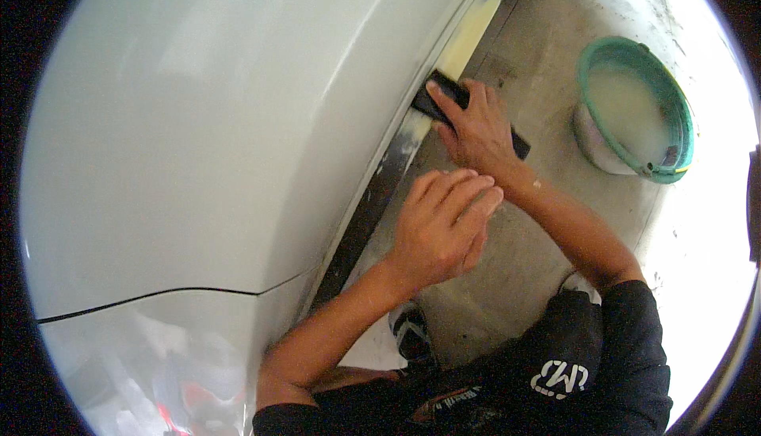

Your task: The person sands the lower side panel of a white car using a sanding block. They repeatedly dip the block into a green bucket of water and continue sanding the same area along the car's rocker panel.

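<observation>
A white car body panel (206, 135) fills the left of the head view. Along its lower edge runs a dark sill strip (372, 198) with pale yellowish filler patches (468, 32). My right hand (476, 131) presses a black sanding block (434, 101) against that strip, fingers wrapped over it. My left hand (440, 226) hovers just below the right one, fingers curled together with nothing visible in them, close to the strip but apart from the block.
A green-rimmed basin (634, 111) of cloudy water stands on the concrete floor (547, 63) to the right. A dark shoe (412, 333) shows by my knees. A panel seam (143, 297) crosses the bodywork at lower left.
</observation>
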Demonstrator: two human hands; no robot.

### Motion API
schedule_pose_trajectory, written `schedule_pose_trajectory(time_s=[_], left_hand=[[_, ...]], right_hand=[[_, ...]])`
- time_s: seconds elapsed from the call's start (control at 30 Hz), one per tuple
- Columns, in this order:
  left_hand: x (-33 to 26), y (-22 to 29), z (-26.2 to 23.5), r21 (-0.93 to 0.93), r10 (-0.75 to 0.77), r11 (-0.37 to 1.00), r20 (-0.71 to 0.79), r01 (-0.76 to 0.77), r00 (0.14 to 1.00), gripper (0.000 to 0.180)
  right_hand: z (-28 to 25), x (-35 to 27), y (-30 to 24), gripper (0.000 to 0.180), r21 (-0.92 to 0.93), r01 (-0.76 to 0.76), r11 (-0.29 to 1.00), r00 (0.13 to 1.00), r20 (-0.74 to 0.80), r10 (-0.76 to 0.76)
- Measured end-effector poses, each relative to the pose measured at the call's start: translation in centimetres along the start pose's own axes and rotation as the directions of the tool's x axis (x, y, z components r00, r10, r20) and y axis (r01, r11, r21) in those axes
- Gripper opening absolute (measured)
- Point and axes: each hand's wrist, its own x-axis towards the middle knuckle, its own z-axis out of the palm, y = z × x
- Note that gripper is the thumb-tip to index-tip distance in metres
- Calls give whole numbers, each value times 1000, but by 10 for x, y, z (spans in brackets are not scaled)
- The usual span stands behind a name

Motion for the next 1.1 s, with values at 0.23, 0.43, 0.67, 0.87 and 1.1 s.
schedule_pose_trajectory(time_s=[0.23, 0.43, 0.67, 0.87, 1.1], left_hand=[[-2, -6, -1, 10, -11, 1000, 3, 11, 1000, 28], [-11, -18, 6, 82, -99, 991, -49, 103, 994, 30], [-14, -25, 11, 76, -101, 992, -69, 106, 993, 35], [-11, -31, 12, 115, -134, 984, -44, 138, 990, 43], [-18, -42, 25, 425, -385, 860, 179, 281, 906, 55]], right_hand=[[0, 0, -3, 71, -6, 29, 1000, 999, -28, -29], [4, -8, -2, 67, 13, 113, 994, 993, -20, -113], [1, -22, -14, 57, -1, 164, 986, 984, 72, -164], [2, -11, -1, 65, -78, 150, 986, 988, 56, -146], [-5, 11, 19, 56, -74, 36, 997, 999, 10, -36]])
